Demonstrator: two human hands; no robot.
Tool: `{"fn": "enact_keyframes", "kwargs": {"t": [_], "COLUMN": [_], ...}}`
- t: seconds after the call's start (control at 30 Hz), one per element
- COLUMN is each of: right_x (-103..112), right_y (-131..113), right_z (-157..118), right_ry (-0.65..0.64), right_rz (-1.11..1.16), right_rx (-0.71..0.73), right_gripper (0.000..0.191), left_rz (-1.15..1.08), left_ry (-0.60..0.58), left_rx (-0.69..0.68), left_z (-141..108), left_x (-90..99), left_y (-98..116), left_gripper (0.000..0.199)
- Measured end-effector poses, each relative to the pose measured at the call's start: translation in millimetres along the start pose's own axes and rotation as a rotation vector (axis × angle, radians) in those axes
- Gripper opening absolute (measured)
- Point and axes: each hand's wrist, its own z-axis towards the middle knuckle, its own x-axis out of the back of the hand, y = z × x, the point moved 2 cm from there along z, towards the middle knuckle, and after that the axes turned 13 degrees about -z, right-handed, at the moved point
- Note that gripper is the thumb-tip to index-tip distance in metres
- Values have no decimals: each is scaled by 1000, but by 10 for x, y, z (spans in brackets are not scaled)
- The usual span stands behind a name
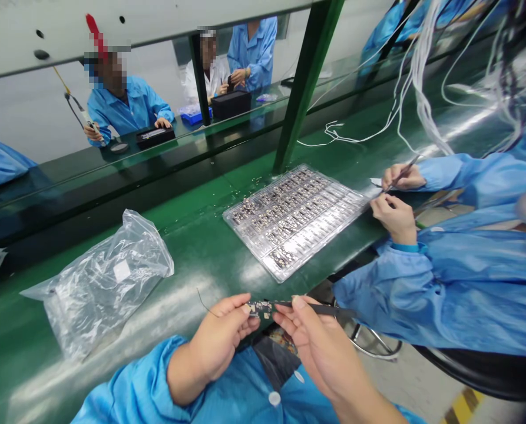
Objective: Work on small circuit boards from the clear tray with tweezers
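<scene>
Between thumb and fingers my left hand (222, 333) pinches a small circuit board (263, 308). A thin dark wire (204, 303) rises from beside that thumb. My right hand (318, 338) is closed around dark tweezers (322, 308), whose tips point left and meet the board's right end; whether they grip a part there I cannot tell. Both hands are above my lap at the bench's near edge. Just beyond them lies a clear plastic tray (328, 228) with rows of small boards in its pockets.
A clear plastic bag (112, 282) lies on the green bench (192, 229) at left. On the right, a co-worker's hands (395, 218) hold tweezers close to the tray. A green post (304, 88) stands behind it, and white cables (422, 88) hang at upper right. Other people sit across.
</scene>
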Motion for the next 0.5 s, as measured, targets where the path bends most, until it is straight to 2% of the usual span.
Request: {"fn": "enact_keyframes", "kwargs": {"t": [0.17,0.33,0.5], "right_x": [-46,-69,-54], "right_y": [3,11,38], "right_z": [-1,-21,-23], "right_ry": [-61,-174,-144], "right_rz": [29,37,-5], "right_rx": [-18,-22,-21], "right_gripper": [38,30,33], "left_rz": [9,37,73], "left_ry": [-16,-42,-88], "left_rx": [15,32,26], "left_z": [-13,-12,-18], "left_x": [2,-13,-14], "left_y": [-4,-17,-25], "left_gripper": [52,51,45]}}
